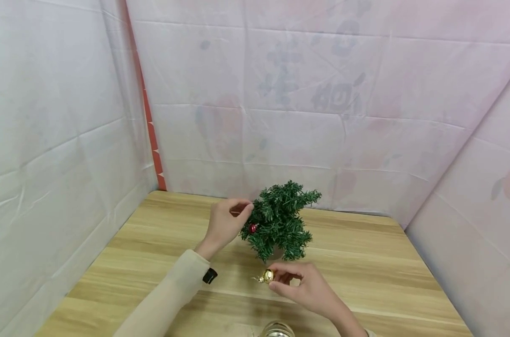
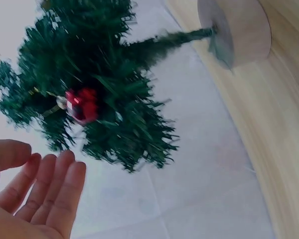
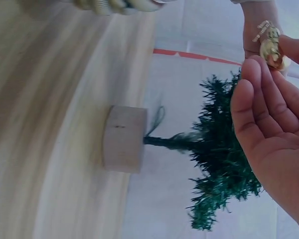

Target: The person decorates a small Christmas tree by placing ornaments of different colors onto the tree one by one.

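A small green artificial Christmas tree [image 1: 282, 220] stands on a round pale wooden base [image 3: 124, 139]. On its left side hangs a red bauble [image 1: 253, 228], blurred in the left wrist view. Close by the left branches is my left hand [image 1: 227, 224]; its fingers [image 2: 60, 199] are fairly straight, thumb near the index finger, with nothing visible between them. In front of the tree my right hand [image 1: 305, 285] pinches a gold bauble [image 1: 268, 276] between thumb and fingertips. The bauble's hanging loop points left.
A clear round container [image 1: 277, 329], cut off by the frame, stands at the near edge of the wooden table [image 1: 347, 243]. Pale printed cloth walls [image 1: 280, 121] enclose the table at the back and both sides.
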Motion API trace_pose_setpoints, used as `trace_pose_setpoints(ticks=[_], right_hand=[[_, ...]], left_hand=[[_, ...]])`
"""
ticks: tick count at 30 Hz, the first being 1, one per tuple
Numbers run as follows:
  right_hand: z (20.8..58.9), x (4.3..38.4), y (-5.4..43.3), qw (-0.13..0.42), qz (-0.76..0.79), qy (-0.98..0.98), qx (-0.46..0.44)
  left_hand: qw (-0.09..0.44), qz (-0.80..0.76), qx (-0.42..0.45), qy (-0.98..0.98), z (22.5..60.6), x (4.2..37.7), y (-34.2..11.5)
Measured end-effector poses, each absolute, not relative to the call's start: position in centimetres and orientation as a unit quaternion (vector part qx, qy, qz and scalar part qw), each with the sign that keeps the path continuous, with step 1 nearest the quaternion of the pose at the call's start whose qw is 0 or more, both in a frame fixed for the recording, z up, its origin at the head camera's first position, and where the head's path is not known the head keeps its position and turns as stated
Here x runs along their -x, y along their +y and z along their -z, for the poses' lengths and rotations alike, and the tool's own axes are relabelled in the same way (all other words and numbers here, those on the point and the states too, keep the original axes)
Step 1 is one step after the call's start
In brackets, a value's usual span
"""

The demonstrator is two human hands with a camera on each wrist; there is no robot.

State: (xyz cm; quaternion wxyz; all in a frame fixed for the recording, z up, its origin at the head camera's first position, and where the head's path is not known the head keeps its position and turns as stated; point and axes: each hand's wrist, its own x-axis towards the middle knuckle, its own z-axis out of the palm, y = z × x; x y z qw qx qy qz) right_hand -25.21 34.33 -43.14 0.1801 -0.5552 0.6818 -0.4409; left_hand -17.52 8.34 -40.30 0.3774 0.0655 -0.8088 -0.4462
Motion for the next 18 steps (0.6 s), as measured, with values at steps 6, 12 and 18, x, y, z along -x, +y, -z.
trace_pose_setpoints(ticks=[6,12,18], right_hand=[[42.0,25.5,34.1,0.143,0.475,0.672,0.549],[41.2,25.8,34.2,0.125,0.515,0.65,0.545],[40.4,25.7,34.1,0.136,0.545,0.63,0.536]], left_hand=[[0.363,0.469,-0.018,-0.805,39.5,16.1,10.0],[0.331,0.498,0.021,-0.802,39.0,15.3,11.3],[0.306,0.514,0.054,-0.799,39.0,14.9,12.3]])
